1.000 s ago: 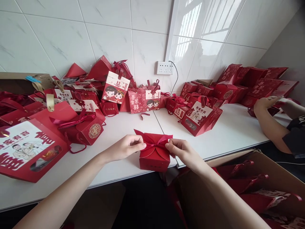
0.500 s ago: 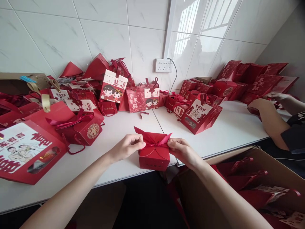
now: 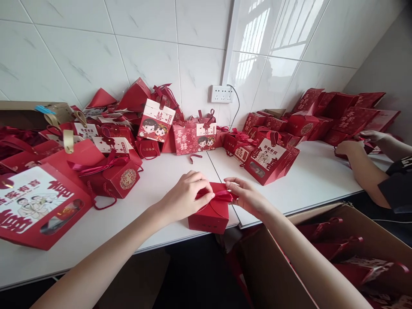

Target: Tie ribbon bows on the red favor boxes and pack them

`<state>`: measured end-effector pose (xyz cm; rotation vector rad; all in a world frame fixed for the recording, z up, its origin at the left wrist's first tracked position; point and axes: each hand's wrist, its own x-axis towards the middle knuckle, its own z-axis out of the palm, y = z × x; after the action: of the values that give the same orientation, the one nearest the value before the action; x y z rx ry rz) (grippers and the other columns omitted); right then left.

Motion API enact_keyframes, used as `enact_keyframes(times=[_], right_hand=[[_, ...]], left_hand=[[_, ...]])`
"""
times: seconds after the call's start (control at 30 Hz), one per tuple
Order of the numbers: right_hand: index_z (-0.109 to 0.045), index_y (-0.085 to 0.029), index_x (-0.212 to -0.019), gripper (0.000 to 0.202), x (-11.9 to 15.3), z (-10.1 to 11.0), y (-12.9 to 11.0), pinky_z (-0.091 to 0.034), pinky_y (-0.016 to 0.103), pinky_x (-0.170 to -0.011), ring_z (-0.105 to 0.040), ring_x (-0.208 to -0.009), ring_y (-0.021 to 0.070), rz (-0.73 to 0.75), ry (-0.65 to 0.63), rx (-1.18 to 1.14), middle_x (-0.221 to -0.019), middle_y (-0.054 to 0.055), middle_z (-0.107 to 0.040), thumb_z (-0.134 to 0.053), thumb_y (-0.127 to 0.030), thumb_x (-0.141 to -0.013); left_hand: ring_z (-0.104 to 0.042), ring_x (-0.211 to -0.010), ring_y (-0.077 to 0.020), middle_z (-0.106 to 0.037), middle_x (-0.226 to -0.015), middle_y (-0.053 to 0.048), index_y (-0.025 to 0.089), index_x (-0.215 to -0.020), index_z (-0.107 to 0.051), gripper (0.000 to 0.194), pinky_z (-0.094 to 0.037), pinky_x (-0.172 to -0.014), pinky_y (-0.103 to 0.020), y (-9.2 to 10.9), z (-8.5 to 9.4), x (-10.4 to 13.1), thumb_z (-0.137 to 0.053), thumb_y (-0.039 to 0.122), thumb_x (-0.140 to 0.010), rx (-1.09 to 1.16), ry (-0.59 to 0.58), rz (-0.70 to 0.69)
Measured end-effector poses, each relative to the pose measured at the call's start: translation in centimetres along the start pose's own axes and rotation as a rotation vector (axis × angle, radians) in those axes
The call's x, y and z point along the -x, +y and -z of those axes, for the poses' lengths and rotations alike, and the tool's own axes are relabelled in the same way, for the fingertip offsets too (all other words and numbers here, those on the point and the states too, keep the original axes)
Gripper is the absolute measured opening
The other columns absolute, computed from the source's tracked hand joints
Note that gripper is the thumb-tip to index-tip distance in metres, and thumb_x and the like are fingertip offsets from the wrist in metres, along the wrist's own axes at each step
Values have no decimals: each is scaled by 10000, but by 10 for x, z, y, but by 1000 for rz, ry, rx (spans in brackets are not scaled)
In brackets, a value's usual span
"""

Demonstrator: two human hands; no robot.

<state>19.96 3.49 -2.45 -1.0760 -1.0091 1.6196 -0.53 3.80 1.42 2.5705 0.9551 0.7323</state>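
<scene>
A small red gift box [image 3: 209, 219] with rounded flaps stands at the table's front edge. A satin ribbon [image 3: 222, 195] in darker red is tied in a bow across its top. My left hand [image 3: 189, 195] reaches over the box's left side, thumb and forefinger closed on the ribbon near the knot. To the right, my right hand [image 3: 247, 196] has its fingers stretched apart around the bow's right loop, close against the box. Parts of the bow are hidden behind my fingers.
Red gift boxes crowd the white table [image 3: 161, 176], including a large windowed box [image 3: 35, 206] at left. A cardboard carton [image 3: 267, 257] with more boxes stands below right. Another person's hands [image 3: 354, 146] work at far right. A power socket [image 3: 221, 94] is on the tiled wall.
My left hand has moved right, from the bow's left end to its middle. My right hand's fingers have loosened from their pinch and spread. The view has tilted slightly up.
</scene>
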Motion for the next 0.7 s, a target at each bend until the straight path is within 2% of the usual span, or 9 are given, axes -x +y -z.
enact_keyframes(times=[0.07,0.17,0.23,0.33,0.43,0.57,0.63,0.7], right_hand=[[-547,-172,-835,420,2,-1,-1,-455,268,-667,-544,-661,101,24,10,-28,-757,-9,-557,-798,-386,-575],[-554,-175,-819,382,9,1,-4,-464,275,-628,-547,-611,97,27,31,-14,-740,-16,-537,-742,-452,-636],[-552,-178,-834,381,15,3,-5,-459,279,-600,-552,-599,103,-5,-2,55,-747,-9,-543,-696,-495,-678],[-539,-171,-827,381,23,8,-7,-430,268,-573,-530,-563,98,-7,-47,213,-680,-14,-551,-713,-469,-666],[-549,-163,-782,313,24,9,-11,-390,255,-559,-477,-536,86,127,4,410,-594,-35,-517,-676,-437,-702],[-558,-172,-842,248,11,6,-22,-387,265,-597,-487,-608,103,332,66,563,-684,-16,-560,-616,-393,-746],[-552,-176,-888,249,0,4,-29,-397,274,-622,-506,-639,113,368,11,569,-715,-13,-574,-628,-355,-733],[-548,-177,-916,263,-11,4,-35,-408,280,-646,-530,-665,119,382,-101,546,-714,-18,-575,-650,-310,-713]], left_hand=[[-513,-925,-181,-593,-886,-27,185,-774,-569,148,-394,-882,-349,-1,-2,0,-488,259,-872,15,-3,12],[-511,-911,-184,-594,-877,-28,183,-758,-556,154,-396,-867,-358,-2,-3,2,-491,264,-871,19,-8,32],[-509,-913,-188,-594,-879,-30,182,-751,-554,157,-394,-864,-365,-1,-4,2,-495,267,-869,15,-18,46],[-510,-918,-193,-595,-879,-28,186,-747,-556,153,-388,-871,-373,-1,-3,1,-504,272,-862,12,-31,62],[-510,-931,-194,-593,-882,-24,192,-758,-559,145,-376,-894,-379,0,-3,1,-510,283,-860,14,-42,57],[-508,-948,-195,-593,-892,-20,193,-765,-557,145,-361,-906,-378,1,-1,0,-508,288,-864,13,-55,43],[-505,-954,-195,-595,-897,-18,192,-763,-555,139,-354,-903,-380,1,-1,0,-516,284,-860,2,-56,43],[-504,-951,-195,-592,-887,-15,190,-747,-552,141,-351,-897,-378,1,-1,0,-526,279,-854,-16,-54,41]])
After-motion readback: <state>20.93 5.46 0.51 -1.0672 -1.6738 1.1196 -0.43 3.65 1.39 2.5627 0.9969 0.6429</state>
